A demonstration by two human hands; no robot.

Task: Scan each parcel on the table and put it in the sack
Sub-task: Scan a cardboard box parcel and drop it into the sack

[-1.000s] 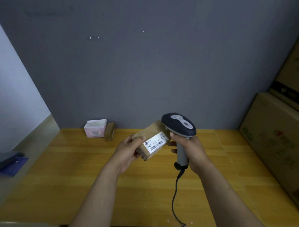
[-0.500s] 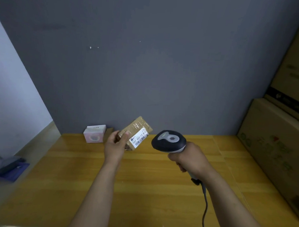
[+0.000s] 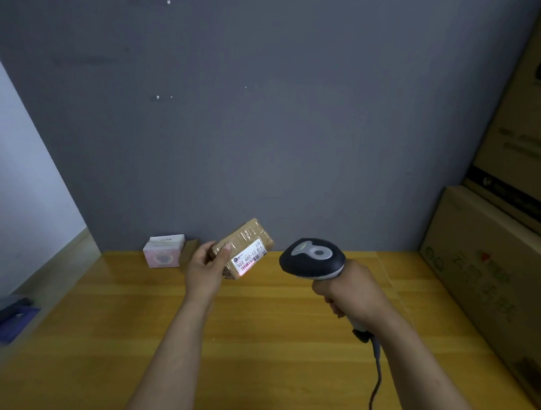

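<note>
Above the tabletop (image 3: 257, 343), your right hand (image 3: 352, 293) is curled around the scanner (image 3: 312, 257) grip, its head facing left to the parcel (image 3: 249, 235). Your left hand (image 3: 204, 270) clasps this brown parcel in the air, and red light falls on its white label (image 3: 249, 259)

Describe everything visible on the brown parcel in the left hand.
The brown parcel is a cardboard box wrapped in clear glossy tape, held tilted above the wooden table by the left hand, thumb on its front. A white label with a barcode reads 502 602-12 815; a red glow lies on its lower end.
</note>
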